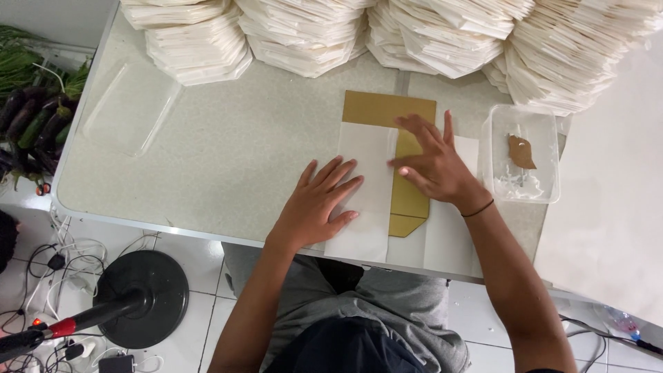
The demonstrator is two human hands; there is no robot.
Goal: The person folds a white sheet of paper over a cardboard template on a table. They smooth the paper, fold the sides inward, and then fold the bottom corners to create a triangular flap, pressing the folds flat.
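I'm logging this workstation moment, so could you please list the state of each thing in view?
White paper sheet: lying flat, partly folded over the gold template.
Gold template: flat, partly covered.
Left hand: open, pressing the sheet.
Right hand: open, flat on the fold.
Clear tub: uncovered, brown scrap inside.
Clear lid: lying apart on the table.
Folded paper stacks: piled high.

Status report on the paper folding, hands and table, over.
Left hand flat, pressing white paper sheet. Right hand flat, fingers spread, creasing the sheet over the gold template. Clear tub beside right wrist, not obstructing.

Grey shirt, perhaps dark wristband [478, 208]
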